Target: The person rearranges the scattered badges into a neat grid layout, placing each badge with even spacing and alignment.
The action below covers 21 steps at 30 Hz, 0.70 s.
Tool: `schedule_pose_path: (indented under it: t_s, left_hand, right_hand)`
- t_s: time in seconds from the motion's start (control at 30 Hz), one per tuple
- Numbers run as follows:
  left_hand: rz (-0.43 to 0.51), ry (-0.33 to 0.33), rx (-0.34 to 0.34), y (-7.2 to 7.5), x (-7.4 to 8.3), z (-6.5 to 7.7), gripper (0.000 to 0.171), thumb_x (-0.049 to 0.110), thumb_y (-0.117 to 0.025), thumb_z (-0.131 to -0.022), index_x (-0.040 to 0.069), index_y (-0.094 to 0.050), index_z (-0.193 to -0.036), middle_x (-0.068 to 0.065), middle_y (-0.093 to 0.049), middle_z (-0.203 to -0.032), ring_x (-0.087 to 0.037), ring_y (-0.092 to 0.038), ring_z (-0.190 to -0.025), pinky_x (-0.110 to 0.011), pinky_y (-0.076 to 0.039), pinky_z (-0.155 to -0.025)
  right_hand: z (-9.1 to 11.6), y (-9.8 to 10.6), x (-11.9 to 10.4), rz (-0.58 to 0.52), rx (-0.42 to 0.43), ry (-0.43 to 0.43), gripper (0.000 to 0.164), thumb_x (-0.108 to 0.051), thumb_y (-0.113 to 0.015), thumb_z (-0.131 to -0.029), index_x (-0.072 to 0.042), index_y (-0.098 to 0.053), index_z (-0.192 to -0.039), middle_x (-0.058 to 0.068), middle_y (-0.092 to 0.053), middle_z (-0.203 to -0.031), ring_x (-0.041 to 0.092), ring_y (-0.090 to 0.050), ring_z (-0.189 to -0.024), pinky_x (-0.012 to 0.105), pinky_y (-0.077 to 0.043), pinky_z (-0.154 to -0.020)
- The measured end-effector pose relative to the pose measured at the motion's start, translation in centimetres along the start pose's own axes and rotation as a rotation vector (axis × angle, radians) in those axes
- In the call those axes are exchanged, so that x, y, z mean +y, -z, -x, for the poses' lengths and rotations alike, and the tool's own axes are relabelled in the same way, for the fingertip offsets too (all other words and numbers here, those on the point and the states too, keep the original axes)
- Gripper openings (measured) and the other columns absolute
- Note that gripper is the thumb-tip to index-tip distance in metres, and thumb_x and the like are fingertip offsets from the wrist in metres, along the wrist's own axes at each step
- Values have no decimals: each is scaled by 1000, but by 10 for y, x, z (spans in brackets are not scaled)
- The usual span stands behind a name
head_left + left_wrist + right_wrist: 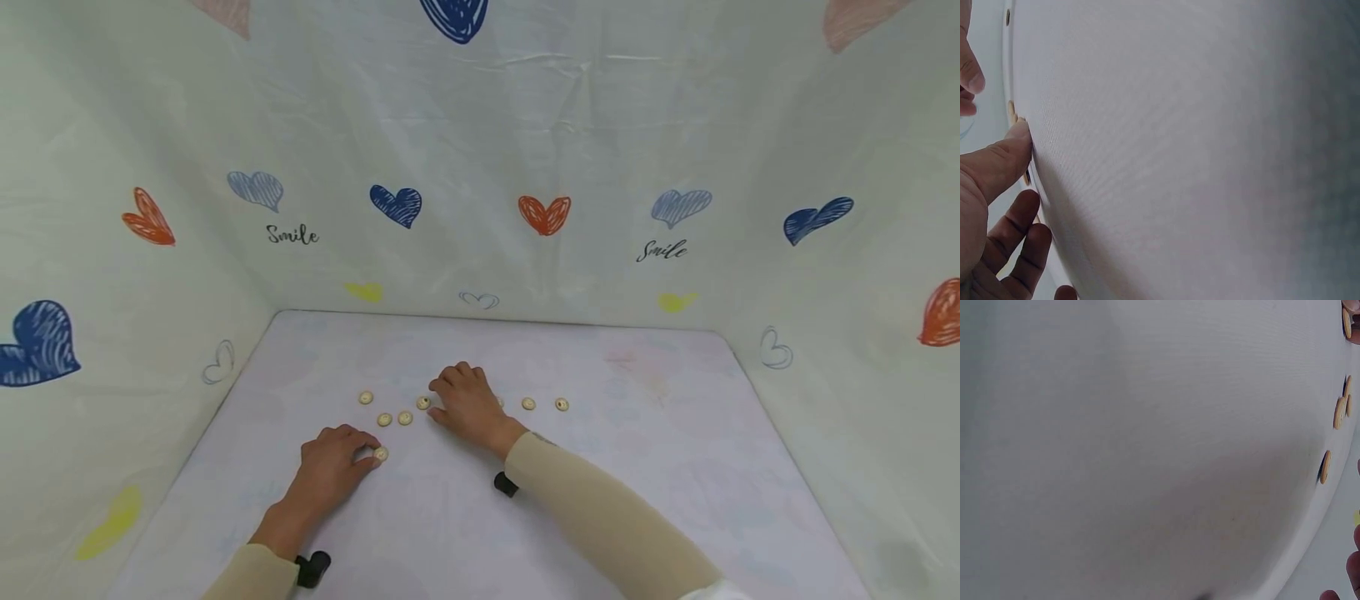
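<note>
Head view: left hand (330,471) palm down on the table (637,467), fingers curled, fingertips pinching a small round token (381,454). Right hand (468,406) palm down farther back, fingers bent, touching another token (423,402). Two more tokens (394,419) just left of it, one (365,397) behind those, a pair (545,404) off to the right.

Left wrist view: thumb (997,165) pressed against a token edge (1012,112), fingers curled below.

Right wrist view: mostly bare table; tokens (1339,412) edge-on at the right border; grip cannot be told here.
</note>
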<state>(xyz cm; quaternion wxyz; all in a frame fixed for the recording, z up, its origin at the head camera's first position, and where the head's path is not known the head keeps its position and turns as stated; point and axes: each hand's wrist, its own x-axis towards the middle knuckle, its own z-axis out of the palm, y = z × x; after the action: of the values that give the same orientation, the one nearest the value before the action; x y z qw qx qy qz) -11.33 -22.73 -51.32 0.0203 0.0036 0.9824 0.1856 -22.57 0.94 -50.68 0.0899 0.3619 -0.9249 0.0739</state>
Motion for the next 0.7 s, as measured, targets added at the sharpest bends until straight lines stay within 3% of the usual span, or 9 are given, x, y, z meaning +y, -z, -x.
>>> schedule_pose_path:
  t_s: [0.37, 0.7]
  left_hand:
    - [-28, -20, 0, 1, -1, 1, 20, 22, -83, -91, 19, -78, -110, -6, -73, -114, -33, -64, -110, -63, -47, -92]
    - [-15, 7, -6, 1, 0, 1, 19, 23, -82, -92, 18, -78, -109, -7, -73, -115, -34, -63, -112, -63, -45, -94]
  right_hand:
    - [-14, -6, -7, -2, -95, -28, 40, -43, -67, -104, -17, -69, -135, 0, -65, -131, 20, -54, -121, 38, -45, -98]
    - [-22, -9, -8, 45, -139, -21, 32, -41, -66, -104, -20, -74, -127, -2, -66, -126, 20, -54, -117, 39, -46, -96]
